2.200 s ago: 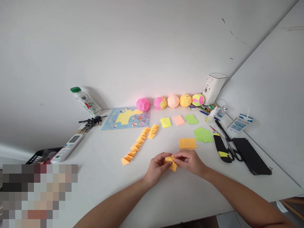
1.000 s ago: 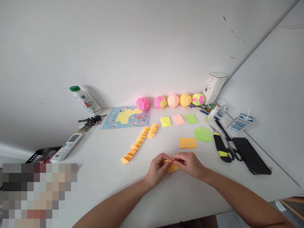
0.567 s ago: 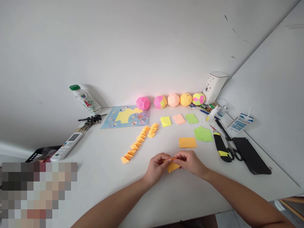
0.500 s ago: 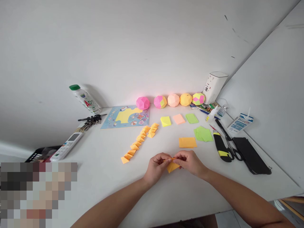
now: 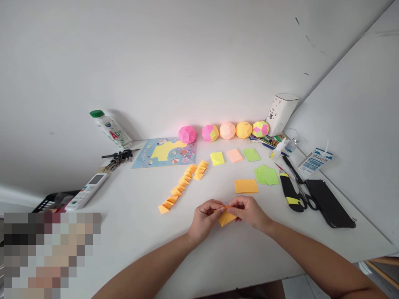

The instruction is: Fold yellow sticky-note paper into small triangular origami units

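Observation:
Between my two hands is a partly folded orange paper square (image 5: 226, 219), its lower corner pointing toward me. My left hand (image 5: 206, 216) pinches its left upper edge with thumb and fingers. On the other side my right hand (image 5: 250, 212) is closed on the right upper edge, thumb on top. Fingers cover the paper's top part. Just beyond lies a stack of orange paper sheets (image 5: 246, 186). A slanting row of folded orange paper pieces (image 5: 176, 190) runs to the left, with a shorter row (image 5: 200, 170) beside it.
Several paper balls (image 5: 227, 131) line the wall. Green sheets (image 5: 267, 175), a box cutter (image 5: 290, 193), scissors (image 5: 307, 201) and a black case (image 5: 330, 203) lie to the right. At left are a remote control (image 5: 87, 191), keys (image 5: 120, 158) and a bottle (image 5: 112, 131).
Almost nothing differs. Both hands keep their pinch on the orange paper, with only a very slight shift of the fingers and view.

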`<move>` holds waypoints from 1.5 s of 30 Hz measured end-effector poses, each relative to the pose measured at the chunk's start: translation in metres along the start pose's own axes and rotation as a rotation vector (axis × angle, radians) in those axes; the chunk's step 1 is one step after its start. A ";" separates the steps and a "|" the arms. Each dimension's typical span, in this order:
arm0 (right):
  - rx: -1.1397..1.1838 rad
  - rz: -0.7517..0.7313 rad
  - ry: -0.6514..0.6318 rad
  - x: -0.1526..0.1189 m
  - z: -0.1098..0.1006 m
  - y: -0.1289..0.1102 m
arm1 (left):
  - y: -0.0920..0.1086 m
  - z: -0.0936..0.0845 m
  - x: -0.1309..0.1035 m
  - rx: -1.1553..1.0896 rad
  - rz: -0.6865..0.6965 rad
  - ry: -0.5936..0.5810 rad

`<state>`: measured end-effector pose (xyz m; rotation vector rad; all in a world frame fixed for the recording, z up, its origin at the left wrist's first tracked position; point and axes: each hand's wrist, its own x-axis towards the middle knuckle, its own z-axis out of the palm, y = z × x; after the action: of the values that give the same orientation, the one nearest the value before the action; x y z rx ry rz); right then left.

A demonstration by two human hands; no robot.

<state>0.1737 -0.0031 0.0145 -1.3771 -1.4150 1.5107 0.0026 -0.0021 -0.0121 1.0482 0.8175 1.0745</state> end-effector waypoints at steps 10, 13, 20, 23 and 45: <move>0.046 -0.008 0.003 0.000 0.001 0.002 | -0.002 -0.001 -0.001 0.008 0.009 -0.007; 0.041 -0.021 0.005 0.000 0.002 0.003 | -0.001 -0.001 -0.001 0.009 0.011 -0.010; -0.103 -0.115 0.018 -0.002 0.003 0.004 | 0.005 0.000 -0.001 0.073 -0.131 -0.048; -0.161 -0.190 0.007 -0.003 0.002 0.003 | 0.006 0.000 -0.001 0.095 -0.137 -0.073; 0.053 -0.081 -0.019 0.001 0.002 0.010 | 0.000 -0.002 -0.001 -0.052 -0.071 -0.083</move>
<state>0.1735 -0.0042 0.0048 -1.2621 -1.4151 1.5017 0.0001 -0.0027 -0.0124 1.0065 0.7509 0.9809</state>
